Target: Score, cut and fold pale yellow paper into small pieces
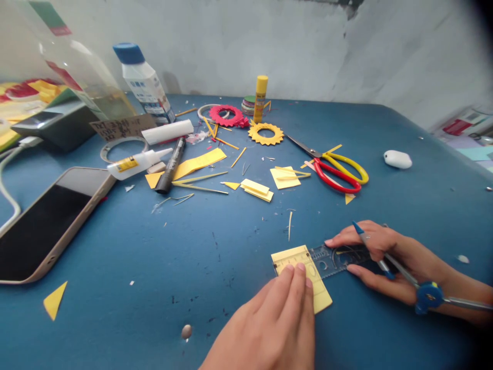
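your left hand [275, 313], flat with fingers together, presses a clear plastic ruler [335, 258] onto a pale yellow rectangular paper [322, 298] on the blue tabletop [146, 318], near its front edge. your right hand [396, 257], partly curled with thumb and fingers apart, steadies the ruler's other end while a silver-and-blue metal compass [404, 272] lies across its fingers. beyond them lie red-and-yellow-handled scissors [335, 172], a yellow scalloped paper ring [265, 134] and a similar red ring [227, 116], with a yellow glue stick [260, 100] standing near both rings.
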Demonstrator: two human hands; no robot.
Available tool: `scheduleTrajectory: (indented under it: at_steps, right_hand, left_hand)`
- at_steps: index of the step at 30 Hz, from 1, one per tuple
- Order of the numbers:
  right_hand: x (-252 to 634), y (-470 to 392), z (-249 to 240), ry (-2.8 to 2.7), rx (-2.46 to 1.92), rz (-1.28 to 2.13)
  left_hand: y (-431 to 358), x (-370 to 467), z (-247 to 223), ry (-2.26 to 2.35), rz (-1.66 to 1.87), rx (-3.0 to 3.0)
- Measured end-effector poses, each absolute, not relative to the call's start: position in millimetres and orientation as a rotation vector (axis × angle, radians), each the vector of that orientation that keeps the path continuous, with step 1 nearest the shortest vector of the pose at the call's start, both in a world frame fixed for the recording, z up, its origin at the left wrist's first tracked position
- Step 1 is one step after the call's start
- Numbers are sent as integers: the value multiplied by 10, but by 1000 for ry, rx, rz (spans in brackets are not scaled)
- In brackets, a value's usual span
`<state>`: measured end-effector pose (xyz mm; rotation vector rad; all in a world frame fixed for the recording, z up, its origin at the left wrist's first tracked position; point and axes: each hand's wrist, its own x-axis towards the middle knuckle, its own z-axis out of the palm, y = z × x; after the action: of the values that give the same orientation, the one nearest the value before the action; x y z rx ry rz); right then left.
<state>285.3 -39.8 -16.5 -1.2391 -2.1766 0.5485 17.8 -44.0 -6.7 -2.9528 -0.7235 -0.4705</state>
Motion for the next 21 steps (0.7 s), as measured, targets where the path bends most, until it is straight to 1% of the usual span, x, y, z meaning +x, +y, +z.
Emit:
scheduleTrajectory:
  at_steps: [21]
  right_hand:
    - [2884,-389,-181,-2198,-1264,555]
  left_hand:
    - [-427,172,-38,-715,-454,-2990]
